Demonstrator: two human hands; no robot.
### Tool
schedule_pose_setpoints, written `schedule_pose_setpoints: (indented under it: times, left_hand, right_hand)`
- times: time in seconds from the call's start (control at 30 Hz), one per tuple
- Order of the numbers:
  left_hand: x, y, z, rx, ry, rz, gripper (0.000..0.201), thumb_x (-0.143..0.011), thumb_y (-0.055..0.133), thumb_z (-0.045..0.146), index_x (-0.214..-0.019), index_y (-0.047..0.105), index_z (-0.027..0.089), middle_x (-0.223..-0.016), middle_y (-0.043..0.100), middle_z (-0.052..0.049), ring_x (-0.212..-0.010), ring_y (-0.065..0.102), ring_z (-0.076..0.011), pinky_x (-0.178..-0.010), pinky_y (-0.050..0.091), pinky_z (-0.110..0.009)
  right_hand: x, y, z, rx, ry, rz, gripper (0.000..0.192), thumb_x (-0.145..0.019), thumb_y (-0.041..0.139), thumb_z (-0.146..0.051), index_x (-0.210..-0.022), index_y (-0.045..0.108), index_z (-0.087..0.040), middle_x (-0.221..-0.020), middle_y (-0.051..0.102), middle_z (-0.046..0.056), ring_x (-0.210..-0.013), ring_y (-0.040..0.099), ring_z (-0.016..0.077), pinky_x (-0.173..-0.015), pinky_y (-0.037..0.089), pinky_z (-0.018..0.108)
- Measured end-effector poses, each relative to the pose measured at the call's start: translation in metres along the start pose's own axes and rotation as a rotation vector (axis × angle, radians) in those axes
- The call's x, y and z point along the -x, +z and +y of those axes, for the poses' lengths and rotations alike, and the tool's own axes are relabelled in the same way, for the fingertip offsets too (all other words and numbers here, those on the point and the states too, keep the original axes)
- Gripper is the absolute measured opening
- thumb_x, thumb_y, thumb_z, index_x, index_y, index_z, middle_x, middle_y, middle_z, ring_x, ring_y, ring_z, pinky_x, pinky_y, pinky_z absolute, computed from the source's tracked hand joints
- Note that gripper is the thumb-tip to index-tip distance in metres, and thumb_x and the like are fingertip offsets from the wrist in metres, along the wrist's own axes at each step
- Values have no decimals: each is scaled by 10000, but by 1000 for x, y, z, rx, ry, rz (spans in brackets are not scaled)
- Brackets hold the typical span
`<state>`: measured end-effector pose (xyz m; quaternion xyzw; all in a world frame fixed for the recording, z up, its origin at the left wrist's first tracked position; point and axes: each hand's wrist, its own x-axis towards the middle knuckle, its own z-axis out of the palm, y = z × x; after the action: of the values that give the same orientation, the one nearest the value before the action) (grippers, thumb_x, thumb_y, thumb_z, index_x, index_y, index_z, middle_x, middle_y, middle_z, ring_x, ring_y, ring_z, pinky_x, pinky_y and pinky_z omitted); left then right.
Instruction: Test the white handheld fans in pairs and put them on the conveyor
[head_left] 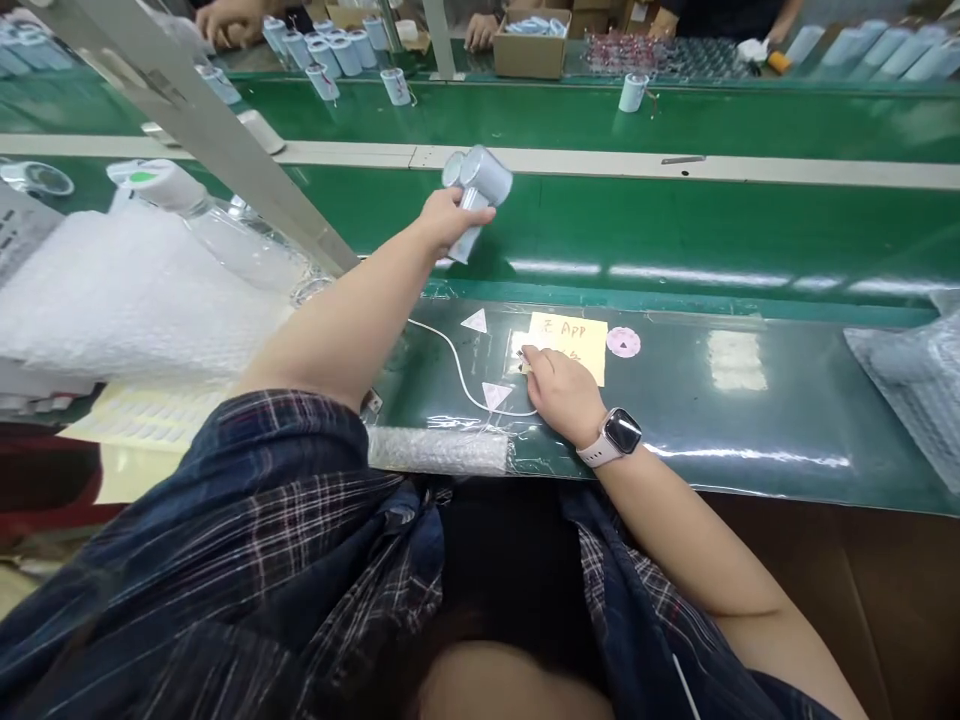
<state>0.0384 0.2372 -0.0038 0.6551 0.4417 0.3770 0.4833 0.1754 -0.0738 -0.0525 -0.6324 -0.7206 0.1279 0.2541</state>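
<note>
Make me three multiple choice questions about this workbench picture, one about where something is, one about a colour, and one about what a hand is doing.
1. Where does the yellow note lie?
A. on the dark mat at the bench's near edge
B. inside the cardboard box
C. on the bubble wrap

2. What colour is the conveyor belt?
A. red
B. green
C. white

3. What is the left hand doing?
A. resting flat on the mat
B. holding pale blue cylinders above the belt
C. gripping the white cable

Answers:
1 A, the note sits flat on the mat beside the right hand.
2 B, the belt is glossy green.
3 B, the left hand is shut around the pale blue cylinders, lifted off the belt.
</note>
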Motion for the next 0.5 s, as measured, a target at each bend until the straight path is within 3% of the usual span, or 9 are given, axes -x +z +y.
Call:
schedule_pose_setpoints:
  times: [0.17,0.3,0.37,0.5]
  left_hand:
    - [115,4,48,268,72,-113,503,-759,909,516,-1045,669,179,-1039,718,-97,-1197,692,-348,-1030,549,-499]
    - [199,5,66,496,73,-69,665,-733,857,714,-1122,644,218,-1134,735,-114,-1326,665,-390,-1038,596,-526]
    - [216,11,63,663,48,-36,670,-761,793,773,-1125,656,227,-1187,747,-105,-1381,641,-388,-1068,603,-535]
    - [211,23,48,939,-126,-70,711,-861,618,868,-1053,690,187,-1194,766,-129,-1374,654,-382,-1083,609,-523]
  right_hand:
    - [1,-4,11,-246,100,23,359,-1024,574,-301,-1323,720,-168,-961,777,98,-859,707,246,-824,569,389]
    - [3,-16,17,-475,170,53,379,-1017,566,-456,-1187,728,-158,-765,738,51,-682,699,211,-674,575,353]
    - [5,-23,12,-570,186,45,401,-1003,572,-526,-1089,703,-157,-698,714,40,-612,690,206,-603,567,340]
    - [13,-34,-20,-725,201,-24,352,-977,668,-532,-1003,680,-182,-684,721,29,-591,708,187,-596,595,317]
